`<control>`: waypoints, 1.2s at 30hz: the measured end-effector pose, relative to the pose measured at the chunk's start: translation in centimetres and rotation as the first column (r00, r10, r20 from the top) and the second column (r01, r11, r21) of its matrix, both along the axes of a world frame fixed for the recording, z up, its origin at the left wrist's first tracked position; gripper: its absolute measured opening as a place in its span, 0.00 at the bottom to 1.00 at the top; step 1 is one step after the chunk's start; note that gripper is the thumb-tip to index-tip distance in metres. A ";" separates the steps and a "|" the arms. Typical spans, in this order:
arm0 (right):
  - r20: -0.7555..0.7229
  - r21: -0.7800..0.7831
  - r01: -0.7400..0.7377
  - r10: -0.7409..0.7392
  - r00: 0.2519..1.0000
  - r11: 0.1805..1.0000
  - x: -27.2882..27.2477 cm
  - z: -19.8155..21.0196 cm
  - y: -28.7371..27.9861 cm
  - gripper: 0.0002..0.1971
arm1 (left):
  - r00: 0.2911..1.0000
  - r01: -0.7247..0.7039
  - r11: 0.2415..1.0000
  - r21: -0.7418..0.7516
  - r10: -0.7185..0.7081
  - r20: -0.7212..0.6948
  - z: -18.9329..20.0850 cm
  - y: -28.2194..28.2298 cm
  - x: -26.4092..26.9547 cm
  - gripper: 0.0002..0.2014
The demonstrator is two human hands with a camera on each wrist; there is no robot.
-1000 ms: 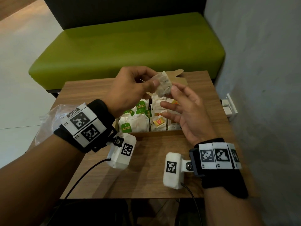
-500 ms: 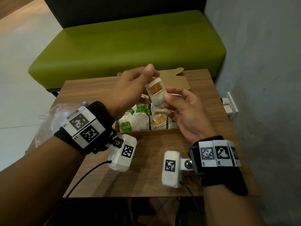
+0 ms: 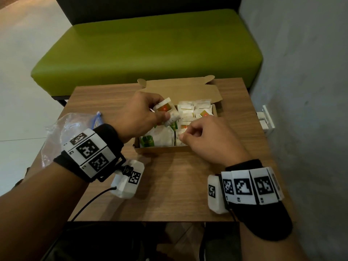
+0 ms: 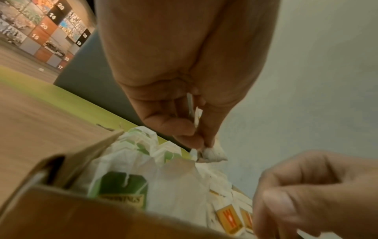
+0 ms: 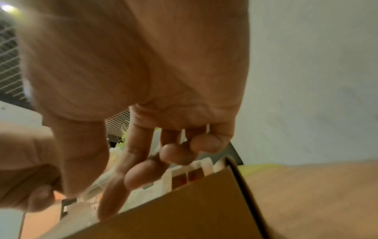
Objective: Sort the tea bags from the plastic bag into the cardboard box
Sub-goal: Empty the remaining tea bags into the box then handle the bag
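Wooden table [image 3: 169, 194] before green bench [image 3: 146, 46]

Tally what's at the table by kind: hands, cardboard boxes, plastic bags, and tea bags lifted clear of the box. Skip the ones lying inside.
Hands: 2, left hand and right hand
Cardboard box: 1
Plastic bag: 1
Lifted tea bag: 1, pinched by the left hand
Total: 5

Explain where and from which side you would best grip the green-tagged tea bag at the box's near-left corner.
Judging by its pose, pinch the green-tagged tea bag by its upper edge, coming from above: it stands upright, hemmed by the cardboard box wall and neighbouring bags, so only the top seems free.
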State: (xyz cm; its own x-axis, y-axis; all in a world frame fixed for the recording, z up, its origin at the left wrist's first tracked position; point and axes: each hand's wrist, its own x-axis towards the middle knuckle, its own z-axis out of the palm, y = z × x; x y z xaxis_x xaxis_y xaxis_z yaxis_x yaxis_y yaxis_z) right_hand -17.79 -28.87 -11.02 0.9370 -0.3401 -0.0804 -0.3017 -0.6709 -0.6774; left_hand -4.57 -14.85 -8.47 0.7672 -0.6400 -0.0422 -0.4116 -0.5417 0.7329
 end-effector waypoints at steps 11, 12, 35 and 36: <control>-0.259 -0.158 -0.055 0.012 0.966 0.986 0.2 0.6 1.1 0.12 | 0.981 0.159 0.957 0.244 -0.180 0.069 0.3 -0.3 -0.6 0.04; -0.260 -0.157 -0.051 0.008 0.966 0.986 0.2 0.7 1.1 0.12 | 0.976 0.167 0.949 0.269 -0.197 0.091 0.2 -0.4 -0.7 0.05; -0.243 -0.014 0.124 -0.124 0.962 0.992 0.8 0.8 0.3 0.16 | 0.922 0.263 0.847 0.461 -0.362 0.140 -1.4 -2.7 -1.8 0.10; -0.236 -0.008 0.130 -0.129 0.963 0.991 0.8 0.6 0.3 0.15 | 0.924 0.258 0.845 0.468 -0.357 0.134 -1.5 -2.8 -1.8 0.11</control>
State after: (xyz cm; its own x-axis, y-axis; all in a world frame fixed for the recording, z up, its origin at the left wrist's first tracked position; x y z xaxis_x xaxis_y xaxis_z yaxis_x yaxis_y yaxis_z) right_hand -17.04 -28.58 -10.42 0.8393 -0.4558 -0.2964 -0.5372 -0.6110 -0.5815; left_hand -6.36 -17.66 -9.98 0.5557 -0.7980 -0.2331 -0.7259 -0.6024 0.3319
